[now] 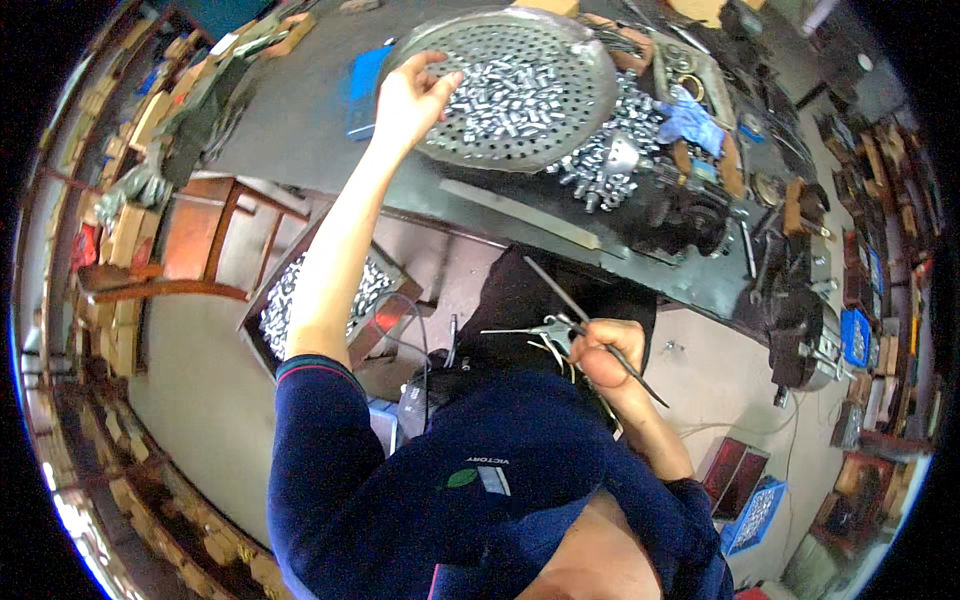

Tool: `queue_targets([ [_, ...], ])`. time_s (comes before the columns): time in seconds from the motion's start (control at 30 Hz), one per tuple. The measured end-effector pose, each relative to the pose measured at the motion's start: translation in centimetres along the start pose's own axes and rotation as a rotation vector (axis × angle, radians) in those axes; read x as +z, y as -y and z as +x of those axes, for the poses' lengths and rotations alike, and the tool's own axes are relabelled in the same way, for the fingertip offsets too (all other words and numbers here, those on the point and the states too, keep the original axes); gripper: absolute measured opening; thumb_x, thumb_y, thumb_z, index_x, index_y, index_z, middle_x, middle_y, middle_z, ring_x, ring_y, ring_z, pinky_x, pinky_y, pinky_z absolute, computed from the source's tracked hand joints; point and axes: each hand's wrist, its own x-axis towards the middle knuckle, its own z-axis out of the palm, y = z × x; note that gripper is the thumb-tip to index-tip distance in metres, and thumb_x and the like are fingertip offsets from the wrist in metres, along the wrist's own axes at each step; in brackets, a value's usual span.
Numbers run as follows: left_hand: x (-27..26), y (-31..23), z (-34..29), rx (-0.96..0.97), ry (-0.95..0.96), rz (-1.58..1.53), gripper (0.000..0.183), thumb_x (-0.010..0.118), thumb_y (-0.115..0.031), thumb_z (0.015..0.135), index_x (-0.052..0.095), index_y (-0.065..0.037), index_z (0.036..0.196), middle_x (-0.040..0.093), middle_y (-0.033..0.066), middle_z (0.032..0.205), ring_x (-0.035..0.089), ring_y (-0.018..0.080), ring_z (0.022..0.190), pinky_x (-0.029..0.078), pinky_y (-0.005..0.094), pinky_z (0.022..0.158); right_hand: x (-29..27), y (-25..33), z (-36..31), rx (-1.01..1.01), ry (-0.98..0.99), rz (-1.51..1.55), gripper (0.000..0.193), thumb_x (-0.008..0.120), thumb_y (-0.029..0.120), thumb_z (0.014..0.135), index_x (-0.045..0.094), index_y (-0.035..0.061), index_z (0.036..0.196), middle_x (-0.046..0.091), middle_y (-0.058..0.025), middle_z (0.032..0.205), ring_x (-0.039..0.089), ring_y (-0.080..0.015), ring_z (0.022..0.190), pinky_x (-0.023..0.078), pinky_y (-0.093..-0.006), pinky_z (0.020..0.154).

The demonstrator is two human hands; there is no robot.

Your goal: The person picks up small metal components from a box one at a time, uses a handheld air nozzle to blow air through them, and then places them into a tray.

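My left hand (pixel 408 100) reaches over the left rim of a round perforated metal tray (pixel 432 140), fingers apart, with nothing visible in them. Small shiny cylindrical metal parts (pixel 510 100) lie in a heap on the tray beside my fingertips. In front of my body, my right hand (pixel 610 355) is closed around a slender metal rod (pixel 553 288), grey at its upper end and dark and tapered at its lower end. Next to that hand is a pale, thin-armed object (pixel 540 330) over my lap; I cannot make out its kind or whether the hand touches it.
More metal parts (pixel 605 165) are piled right of the tray, by a blue glove (pixel 690 120). A flat metal strip (pixel 520 212) lies along the bench's near edge. Below are a box of parts (pixel 370 290), a wooden chair (pixel 210 240) and a blue crate (pixel 750 515).
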Motion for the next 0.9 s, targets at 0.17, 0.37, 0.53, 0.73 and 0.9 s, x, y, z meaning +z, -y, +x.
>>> queue_targets([
  [0.17,-9.3,4.9,-9.3,-0.328,-0.165,-0.099,0.032,0.058,-0.006,0.079,0.056,0.005,0.109,0.06,0.0041,0.059,0.055,0.01,0.048,0.042,0.0221,0.043,0.5,-0.9,-1.0,0.115,-0.04,0.109,0.025,0.056,0.009,0.06,0.034,0.0044,0.05,0.04,-0.0041,0.046,0.044,-0.0114,0.042,0.032,-0.026,0.041],
  [0.37,-12.6,18.4,-19.6,-0.667,-0.044,-0.096,0.044,0.054,0.004,0.07,0.05,0.011,0.113,0.063,0.0125,0.074,0.061,0.0165,0.057,0.048,0.0231,0.048,1.5,-0.8,0.0,0.131,0.037,0.157,0.027,0.057,0.012,0.062,0.034,0.0037,0.05,0.042,-0.0028,0.047,0.043,-0.011,0.044,0.031,-0.0256,0.043],
  [0.53,-12.3,25.2,-21.1,-0.617,0.052,0.7,0.033,0.061,-0.015,0.071,0.061,0.003,0.098,0.065,0.0191,0.084,0.065,0.0272,0.065,0.052,0.0368,0.062,1.7,-0.6,0.3,0.127,0.074,0.133,0.028,0.058,0.013,0.065,0.035,0.0034,0.051,0.043,-0.0025,0.049,0.043,-0.0105,0.045,0.031,-0.025,0.044],
  [0.73,-9.6,23.5,-19.0,-0.517,0.274,1.185,0.015,0.059,-0.014,0.071,0.064,-0.005,0.081,0.065,0.0168,0.087,0.064,0.0315,0.082,0.051,0.0406,0.073,1.5,-1.7,-0.7,0.152,0.067,0.073,0.027,0.052,0.003,0.067,0.031,0.0045,0.05,0.041,-0.0032,0.047,0.046,-0.0102,0.044,0.034,-0.0241,0.043],
  [0.9,-10.3,24.1,-18.8,-0.418,0.335,1.238,0.011,0.061,-0.013,0.067,0.064,-0.007,0.077,0.065,0.0154,0.082,0.065,0.0312,0.078,0.052,0.041,0.07,2.3,-1.6,-0.7,0.11,0.11,0.025,0.029,0.05,-0.001,0.067,0.027,0.0044,0.051,0.04,-0.0032,0.046,0.05,-0.0107,0.045,0.038,-0.0239,0.043],
])
